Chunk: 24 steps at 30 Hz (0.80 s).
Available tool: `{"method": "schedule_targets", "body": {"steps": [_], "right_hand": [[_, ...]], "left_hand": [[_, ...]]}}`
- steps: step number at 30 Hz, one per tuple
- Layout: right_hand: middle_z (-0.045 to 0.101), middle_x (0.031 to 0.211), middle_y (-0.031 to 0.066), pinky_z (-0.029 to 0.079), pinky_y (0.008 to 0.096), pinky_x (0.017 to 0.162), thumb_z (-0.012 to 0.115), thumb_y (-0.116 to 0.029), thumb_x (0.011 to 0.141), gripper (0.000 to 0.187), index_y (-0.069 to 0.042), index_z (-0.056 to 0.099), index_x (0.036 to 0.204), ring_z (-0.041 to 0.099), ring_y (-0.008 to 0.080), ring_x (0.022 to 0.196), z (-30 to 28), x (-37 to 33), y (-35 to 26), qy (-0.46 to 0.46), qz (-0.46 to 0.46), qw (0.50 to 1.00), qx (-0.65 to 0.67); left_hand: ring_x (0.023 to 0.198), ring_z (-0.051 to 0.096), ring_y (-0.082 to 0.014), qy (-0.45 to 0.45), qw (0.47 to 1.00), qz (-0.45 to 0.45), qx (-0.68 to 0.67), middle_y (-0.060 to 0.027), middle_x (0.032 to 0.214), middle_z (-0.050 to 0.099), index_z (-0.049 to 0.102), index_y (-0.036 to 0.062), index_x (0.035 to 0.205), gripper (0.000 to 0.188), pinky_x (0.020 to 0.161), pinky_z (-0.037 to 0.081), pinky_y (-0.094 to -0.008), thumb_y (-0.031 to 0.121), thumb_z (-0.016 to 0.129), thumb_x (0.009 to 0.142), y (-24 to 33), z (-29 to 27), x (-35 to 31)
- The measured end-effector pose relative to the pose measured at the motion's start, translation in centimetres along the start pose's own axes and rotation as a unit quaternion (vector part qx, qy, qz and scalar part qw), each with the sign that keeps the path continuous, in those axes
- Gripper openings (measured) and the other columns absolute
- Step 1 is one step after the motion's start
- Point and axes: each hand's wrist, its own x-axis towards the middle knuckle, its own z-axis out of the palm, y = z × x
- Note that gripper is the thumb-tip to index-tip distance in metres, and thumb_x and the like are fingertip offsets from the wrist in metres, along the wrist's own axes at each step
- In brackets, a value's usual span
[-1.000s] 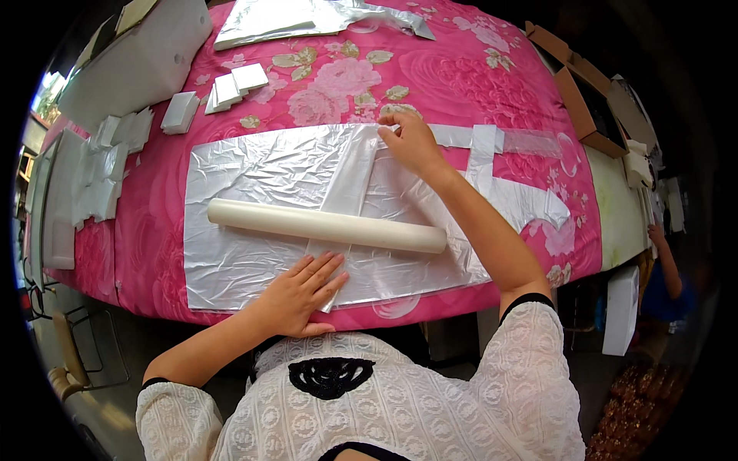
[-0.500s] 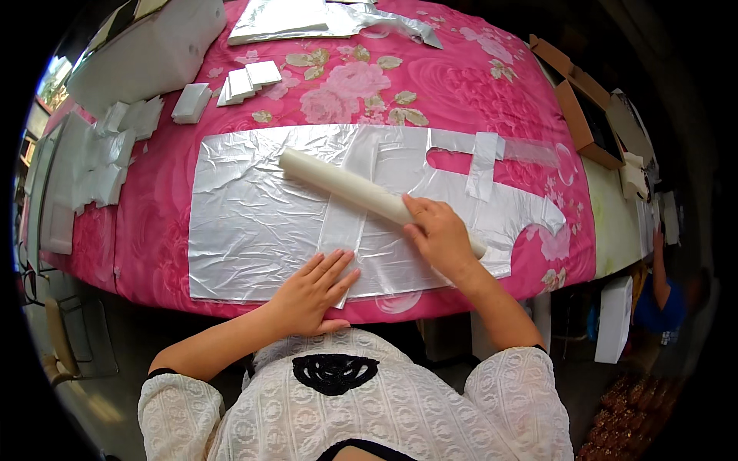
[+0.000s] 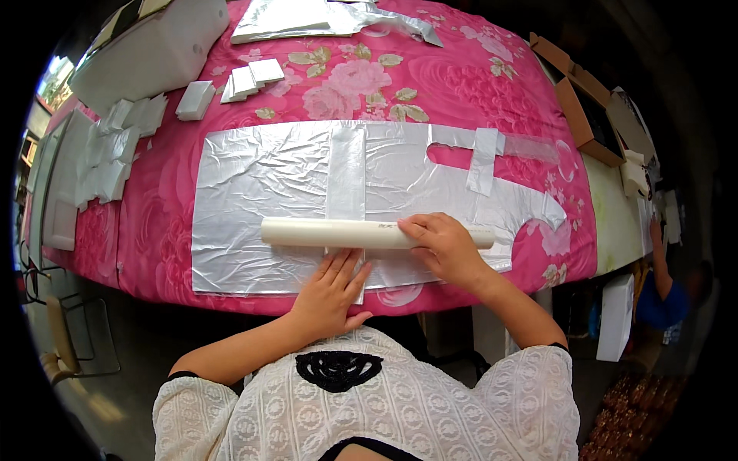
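A cream-white plastic pipe [image 3: 330, 233] lies nearly level across a thin, silvery-white plastic sheet [image 3: 257, 173] spread on the table. My right hand [image 3: 443, 244] grips the pipe toward its right end. My left hand [image 3: 329, 294] is open, its fingers stretched out on the near end of a folded plastic strip [image 3: 347, 169], which runs across the sheet from far to near. The strip's part under the pipe is hidden. At its right side the sheet has a rounded cut-out and a curved edge. A shorter plastic strip [image 3: 483, 160] lies beside that cut-out.
Small folded white packets [image 3: 250, 79] lie at the far left, with more stacked by a white foam box [image 3: 150, 58]. Further silvery plastic [image 3: 284, 19] lies at the far edge. An opened cardboard box [image 3: 588, 119] stands at right. A person in blue [image 3: 663, 303] is beyond it.
The pipe has swung from a slant to nearly level, its left end coming nearer to me. The long strip has straightened and shifted slightly left at its far end. My left hand stays on the strip.
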Motion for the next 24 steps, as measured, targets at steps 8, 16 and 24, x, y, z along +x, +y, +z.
{"method": "schedule_targets", "body": {"steps": [8, 16, 24], "right_hand": [[0.060, 0.110, 0.0091, 0.042, 0.0400, 0.089, 0.063, -0.003, 0.072, 0.049, -0.012, 0.057, 0.119, 0.056, 0.0288, 0.101, 1.7, 4.3, 2.6, 0.042, -0.036, 0.998, -0.034], [0.063, 0.110, 0.0081, 0.044, 0.0394, 0.090, 0.062, 0.000, 0.072, 0.047, -0.010, 0.059, 0.118, 0.057, 0.0299, 0.101, -0.4, 9.2, 9.4, 0.075, 0.037, 0.996, -0.020], [0.053, 0.123, 0.0139, 0.037, 0.0398, 0.100, 0.065, -0.005, 0.071, 0.048, -0.006, 0.056, 0.118, 0.046, 0.0324, 0.117, 0.9, 6.7, 3.7, 0.038, -0.063, 0.997, 0.015]], "left_hand": [[0.135, 0.023, -0.0388, 0.000, 1.000, -0.020, 0.007, -0.0262, 0.143, 0.026, 0.036, -0.0005, 0.135, 0.078, 0.107, 0.021, -0.0510, 0.051, 0.056, 0.080, 1.4, 1.2, 0.0], [0.131, 0.030, -0.0382, 0.026, 0.996, 0.035, -0.081, -0.0212, 0.142, 0.031, 0.040, 0.0045, 0.133, 0.070, 0.105, 0.029, -0.0477, 0.034, 0.068, 0.075, 0.4, 0.7, -0.6], [0.111, 0.054, -0.0294, 0.101, 0.974, 0.109, -0.170, -0.0112, 0.114, 0.055, 0.059, 0.0040, 0.100, 0.033, 0.092, 0.048, -0.0394, 0.009, 0.072, 0.070, -2.5, 0.2, -2.5]]}}
